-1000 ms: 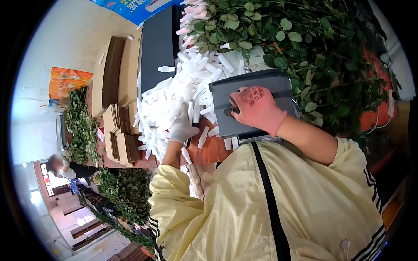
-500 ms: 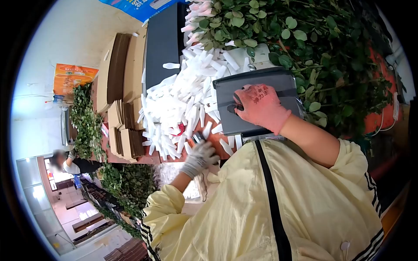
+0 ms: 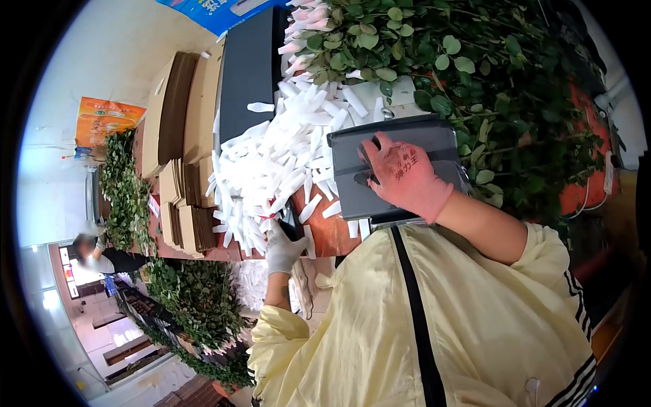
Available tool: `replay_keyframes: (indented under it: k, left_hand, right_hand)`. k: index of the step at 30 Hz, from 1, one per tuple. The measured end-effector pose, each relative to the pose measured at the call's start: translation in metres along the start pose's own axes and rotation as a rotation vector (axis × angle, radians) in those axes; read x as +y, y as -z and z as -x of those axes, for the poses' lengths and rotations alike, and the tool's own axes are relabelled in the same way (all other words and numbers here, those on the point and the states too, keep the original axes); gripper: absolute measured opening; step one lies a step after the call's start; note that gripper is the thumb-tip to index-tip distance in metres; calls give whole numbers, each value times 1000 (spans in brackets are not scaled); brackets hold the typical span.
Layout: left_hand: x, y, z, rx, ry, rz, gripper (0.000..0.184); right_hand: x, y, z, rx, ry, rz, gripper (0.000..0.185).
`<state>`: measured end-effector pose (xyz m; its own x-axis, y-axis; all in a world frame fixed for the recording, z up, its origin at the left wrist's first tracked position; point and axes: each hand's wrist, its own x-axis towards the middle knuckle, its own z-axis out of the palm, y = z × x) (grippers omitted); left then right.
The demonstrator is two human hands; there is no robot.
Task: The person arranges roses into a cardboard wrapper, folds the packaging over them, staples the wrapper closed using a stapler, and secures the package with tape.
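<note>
My left hand (image 3: pixel 283 249), in a white glove, is at the near edge of the red table, its fingers closed around a dark object (image 3: pixel 290 220) that I cannot make out. It touches the lower edge of a heap of white sleeve-like pieces (image 3: pixel 271 159). My right hand (image 3: pixel 405 175), in a pink glove, rests on a dark grey panel (image 3: pixel 352 193) with its fingers apart. Several loose white pieces (image 3: pixel 310 208) lie between the two hands.
Leafy stems (image 3: pixel 502 102) cover the right and back. Folded cardboard (image 3: pixel 178 115) and a long black box (image 3: pixel 249 74) stand at the left. More foliage (image 3: pixel 193 295) lies beyond, near another person (image 3: pixel 122 262). Pink-tinged wrapped pieces (image 3: pixel 308 20) are at the back.
My left hand moved away from the white heap towards me, then back to its near edge, now around the dark object. My right hand stayed on the panel, its fingers spreading slightly.
</note>
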<state>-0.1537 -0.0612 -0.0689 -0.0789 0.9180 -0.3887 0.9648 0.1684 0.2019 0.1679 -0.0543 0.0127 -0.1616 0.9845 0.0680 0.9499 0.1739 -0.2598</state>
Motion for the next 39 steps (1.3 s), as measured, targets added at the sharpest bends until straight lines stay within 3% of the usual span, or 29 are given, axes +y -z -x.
replay_keyframes:
  k: [2, 4, 5, 7, 8, 9, 13, 16, 18, 19, 20, 21, 22, 23, 24, 26, 28, 31, 33, 34, 36, 37, 39]
  left_hand:
    - [-12, 11, -5, 15, -34, 328, 76]
    - [-32, 18, -11, -175, 20, 696, 63]
    - [-22, 34, -1, -169, 20, 685, 57]
    - [2, 60, 19, -196, -50, 782, 59]
    - [10, 69, 25, -224, -120, 883, 60]
    - [13, 74, 28, -215, -165, 795, 65]
    - [48, 94, 38, -192, -413, 532, 72]
    - [58, 97, 32, -243, -474, 516, 74]
    - [65, 101, 29, -268, -470, 517, 76]
    - [68, 102, 27, -299, -506, 527, 77]
    - [69, 102, 24, -330, -543, 537, 78]
    - [70, 102, 21, -328, -546, 537, 78]
    - [70, 100, 17, -469, -467, 644, 80]
    - [71, 99, 14, -612, -384, 747, 81]
    - [71, 99, 11, -612, -385, 747, 81]
    - [74, 100, 4, -790, -366, 885, 84]
    - [81, 99, 1, -824, -371, 971, 83]
    - [88, 94, -8, -862, -424, 917, 77]
    - [97, 90, -7, -677, -508, 787, 67]
    - [102, 90, -4, -676, -514, 786, 67]
    - [112, 93, 6, -476, -506, 506, 54]
    - [110, 86, 3, -393, -537, 350, 45]
    - [105, 73, -2, -364, -525, 298, 44]
  right_hand:
    - [-1, 1, 1, 26, 29, 84, 50]
    - [0, -5, 0, 54, 62, 165, 52]
    - [3, -16, -1, 64, 93, 185, 50]
    - [6, -24, -2, 75, 118, 204, 49]
    - [7, -23, -2, 180, 161, 197, 37]
    - [7, -23, -3, 285, 205, 190, 26]
    - [7, -22, -9, 312, 231, 60, 21]
    - [2, -16, -14, 150, 148, -8, 19]
    - [1, -13, -18, -77, 89, 18, 29]
    - [5, -35, -19, -73, 89, 20, 29]
    - [9, -77, -20, 124, 64, -522, 28]
    - [10, -81, -19, 219, 39, -794, 28]
    - [10, -84, -19, 326, 39, -1062, 28]
    - [7, -53, -14, 228, 72, -478, 28]
    - [4, -35, -12, 122, 98, 104, 28]
    - [4, -32, -13, 109, 102, 92, 29]
    - [5, -38, -12, 95, 105, 82, 29]
    - [6, -54, -8, 266, 92, -6, 31]
    - [5, -44, -11, 94, 63, -305, 32]
    - [5, -33, -13, 98, 62, -301, 32]
    - [3, -12, -17, -96, 95, 23, 33]
    - [4, -21, -14, -93, 99, 25, 33]
    - [7, -46, -7, 142, 140, 175, 34]
